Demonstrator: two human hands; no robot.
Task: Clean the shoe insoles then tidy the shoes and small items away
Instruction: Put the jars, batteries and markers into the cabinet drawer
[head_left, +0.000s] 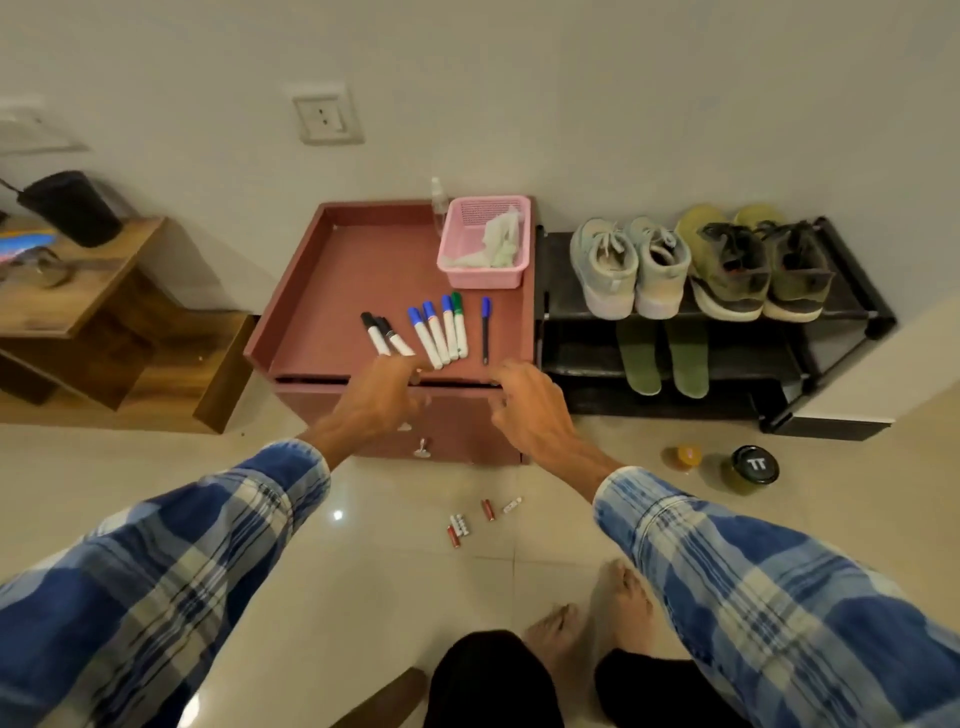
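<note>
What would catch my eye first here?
A left hand and right hand reach the front edge of a reddish cabinet bearing a row of markers. Right of it, shoes line a black rack, green insoles beneath; batteries dot the floor.

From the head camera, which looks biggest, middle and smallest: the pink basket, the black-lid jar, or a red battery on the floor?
1. Pink basket
2. Black-lid jar
3. Red battery
The gaps are clear, so nearness to the camera changes nothing.
</note>
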